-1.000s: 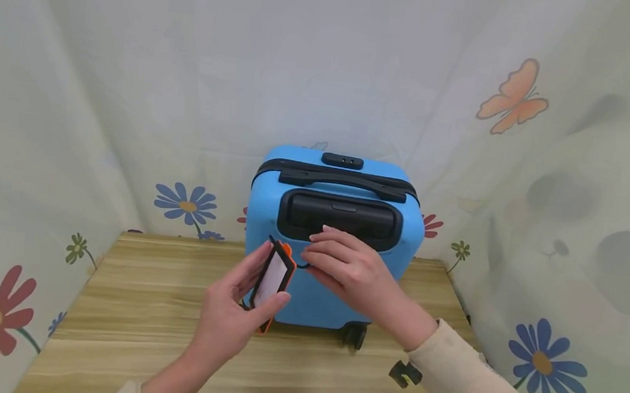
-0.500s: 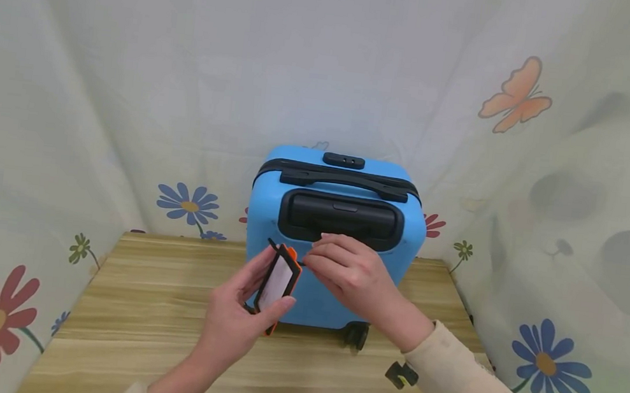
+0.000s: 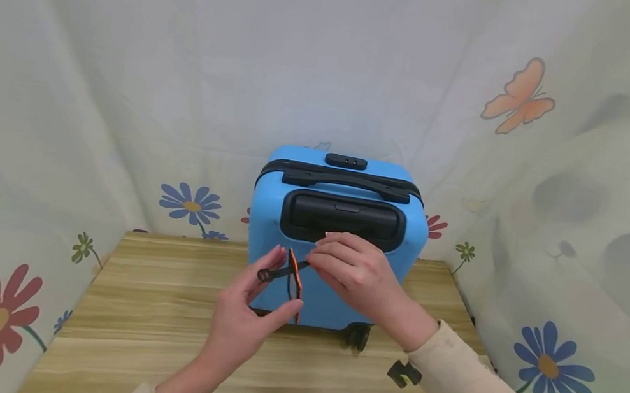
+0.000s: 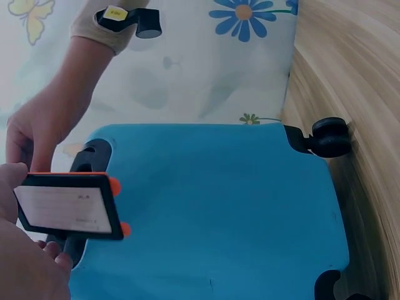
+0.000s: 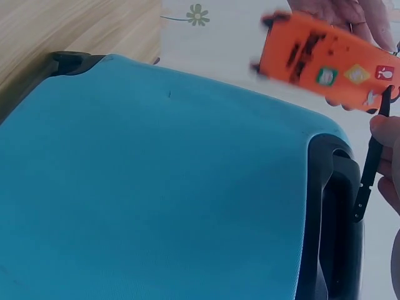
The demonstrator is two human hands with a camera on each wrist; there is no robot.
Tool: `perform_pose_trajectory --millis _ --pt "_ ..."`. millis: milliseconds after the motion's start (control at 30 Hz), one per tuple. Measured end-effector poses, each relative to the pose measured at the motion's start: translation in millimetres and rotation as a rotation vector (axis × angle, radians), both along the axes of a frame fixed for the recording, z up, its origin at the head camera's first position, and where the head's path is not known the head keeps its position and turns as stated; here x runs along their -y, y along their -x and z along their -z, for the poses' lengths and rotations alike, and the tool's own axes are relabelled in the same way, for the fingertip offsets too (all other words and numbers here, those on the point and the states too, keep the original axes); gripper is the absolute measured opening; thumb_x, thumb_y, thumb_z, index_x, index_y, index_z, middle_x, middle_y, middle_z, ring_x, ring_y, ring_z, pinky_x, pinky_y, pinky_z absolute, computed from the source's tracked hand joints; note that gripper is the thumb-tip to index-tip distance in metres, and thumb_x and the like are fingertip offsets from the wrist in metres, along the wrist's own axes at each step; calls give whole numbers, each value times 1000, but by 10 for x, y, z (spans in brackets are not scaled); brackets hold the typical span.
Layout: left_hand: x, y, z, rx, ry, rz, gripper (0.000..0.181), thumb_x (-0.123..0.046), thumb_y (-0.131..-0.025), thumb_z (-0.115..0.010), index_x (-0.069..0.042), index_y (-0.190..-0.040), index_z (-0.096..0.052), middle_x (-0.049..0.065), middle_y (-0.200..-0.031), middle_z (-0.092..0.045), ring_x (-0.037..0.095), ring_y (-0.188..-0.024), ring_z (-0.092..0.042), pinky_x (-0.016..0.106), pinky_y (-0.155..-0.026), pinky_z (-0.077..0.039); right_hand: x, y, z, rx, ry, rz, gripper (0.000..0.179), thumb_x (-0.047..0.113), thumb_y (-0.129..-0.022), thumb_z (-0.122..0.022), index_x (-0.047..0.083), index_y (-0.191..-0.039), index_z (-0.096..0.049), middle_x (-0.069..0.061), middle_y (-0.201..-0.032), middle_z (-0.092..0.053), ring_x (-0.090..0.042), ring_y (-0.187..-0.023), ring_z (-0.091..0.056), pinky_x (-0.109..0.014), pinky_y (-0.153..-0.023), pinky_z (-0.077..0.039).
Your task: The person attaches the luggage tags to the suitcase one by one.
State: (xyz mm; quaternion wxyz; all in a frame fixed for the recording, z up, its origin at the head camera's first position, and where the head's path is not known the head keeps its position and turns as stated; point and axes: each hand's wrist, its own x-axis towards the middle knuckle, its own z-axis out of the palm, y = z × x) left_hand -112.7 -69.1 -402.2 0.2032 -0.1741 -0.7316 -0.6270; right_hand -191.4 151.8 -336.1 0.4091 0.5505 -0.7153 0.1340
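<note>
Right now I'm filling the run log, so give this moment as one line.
left hand: holds orange-backed tag | right hand: pinches black strap | blue suitcase: stands on wooden table

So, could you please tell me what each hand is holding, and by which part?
The left hand holds the luggage tag by its edges; the right hand pinches the black strap partway along its length.

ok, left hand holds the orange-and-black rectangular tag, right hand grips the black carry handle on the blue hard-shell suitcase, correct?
Not the handle: the right hand pinches a thin black strap (right wrist view). The left hand does hold the tag.
</note>
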Motion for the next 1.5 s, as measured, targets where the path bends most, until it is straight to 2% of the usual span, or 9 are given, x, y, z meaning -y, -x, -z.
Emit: perform_pose_trajectory --millis 267,433,667,967,1233,1500 --pt "29 22 -16 -66 23 -5 72 -9 -91 -86 -16 -156 -56 6 -155 -60 17 -142 -58 29 -111 -49 -24 -16 -26 17 11 -19 31 7 -78 -96 5 -106 -83 -5 -102 -81 -23 -102 -75 -37 -95 -63" --pt "101 49 -111 -122 32 -7 66 -3 -92 -84 -15 -152 -60 9 -150 -64 16 -137 -62 27 -109 -51 -32 -28 -46 63 8 -16 27 8 -82 -94 5 -106 -83 -6 -103 -81 -23 -104 -74 -37 -97 -62" --pt "203 102 -250 -223 1 11 53 10 -89 -80 -10 -138 -71 14 -131 -73 16 -122 -71 28 -101 -58 -38 -16 -45 88 42 -46 26 6 -83 -92 4 -106 -82 -8 -104 -80 -24 -103 -75 -38 -96 -62" --pt "240 136 -358 -244 2 82 39 16 -86 -80 0 -120 -77 12 -115 -77 15 -104 -74 30 -92 -62 -37 1 -61 102 68 -65 28 3 -80 -93 4 -106 -82 -7 -103 -81 -24 -102 -75 -40 -97 -62" --pt "223 149 -423 -251 14 96 34 13 -87 -80 -5 -116 -79 7 -111 -78 15 -99 -74 28 -90 -63 -42 -4 -84 103 77 -67 34 5 -75 -97 4 -106 -82 -9 -103 -80 -25 -100 -75 -40 -91 -64" --pt "180 160 -527 -291 11 151 30 13 -88 -79 -5 -113 -80 8 -108 -79 17 -101 -74 28 -89 -63 -75 -27 -188 161 91 -57 21 8 -88 -89 5 -106 -81 -9 -105 -80 -26 -103 -74 -41 -95 -63"
